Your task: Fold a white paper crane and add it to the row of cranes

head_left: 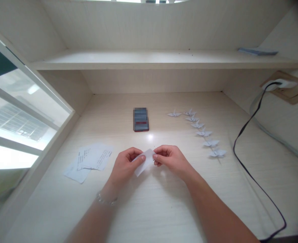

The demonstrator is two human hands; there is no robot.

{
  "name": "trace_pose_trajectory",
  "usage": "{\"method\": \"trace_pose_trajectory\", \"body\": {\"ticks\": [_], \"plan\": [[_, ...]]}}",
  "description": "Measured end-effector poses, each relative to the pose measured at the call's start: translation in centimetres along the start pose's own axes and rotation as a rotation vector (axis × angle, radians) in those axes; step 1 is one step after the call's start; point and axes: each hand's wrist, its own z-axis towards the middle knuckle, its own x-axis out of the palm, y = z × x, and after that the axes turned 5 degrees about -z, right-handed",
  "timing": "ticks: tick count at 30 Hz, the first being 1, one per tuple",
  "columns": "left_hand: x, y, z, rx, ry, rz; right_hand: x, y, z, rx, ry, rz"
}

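Both hands meet over the middle of the pale wooden desk (164,209), pinching a small folded piece of white paper (145,162). My left hand (125,165) grips its left side with thumb and fingers closed. My right hand (170,158) pinches the paper's upper right corner. A thin bracelet circles my left wrist. A row of several small white paper cranes (204,133) lies on the desk to the right of my hands.
A few printed paper sheets (89,160) lie left of my hands. A dark phone (140,119) rests farther back. A black cable (242,148) runs from a wall socket (281,84) down the desk's right side. A shelf (164,60) spans above; a window is at left.
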Motion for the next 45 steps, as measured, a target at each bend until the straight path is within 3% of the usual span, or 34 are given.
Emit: {"method": "trace_pose_trajectory", "body": {"ticks": [7, 15, 25, 31, 38, 45], "plan": [[0.16, 0.03, -0.1, -0.004, 0.061, -0.07, 0.13, 0.37, -0.33, -0.006, 0.045, 0.087], [0.21, -0.08, -0.15, 0.0, 0.032, -0.153, 0.28, 0.57, -0.43, -0.027, 0.041, 0.132], [0.33, 0.11, -0.26, -0.032, -0.002, -0.243, 0.4, 0.33, -0.57, 0.06, -0.009, 0.197], [0.47, -0.19, -0.38, -0.01, 0.034, -0.069, 0.11, 0.5, -0.63, 0.014, 0.096, 0.177], [0.55, -0.45, -0.4, 0.071, 0.063, 0.042, 0.41, 0.07, -0.36, 0.015, 0.083, 0.059], [-0.03, -0.51, -0.35, -0.005, 0.11, 0.054, 0.33, 0.01, -0.35, 0.032, 0.053, 0.027]]}}
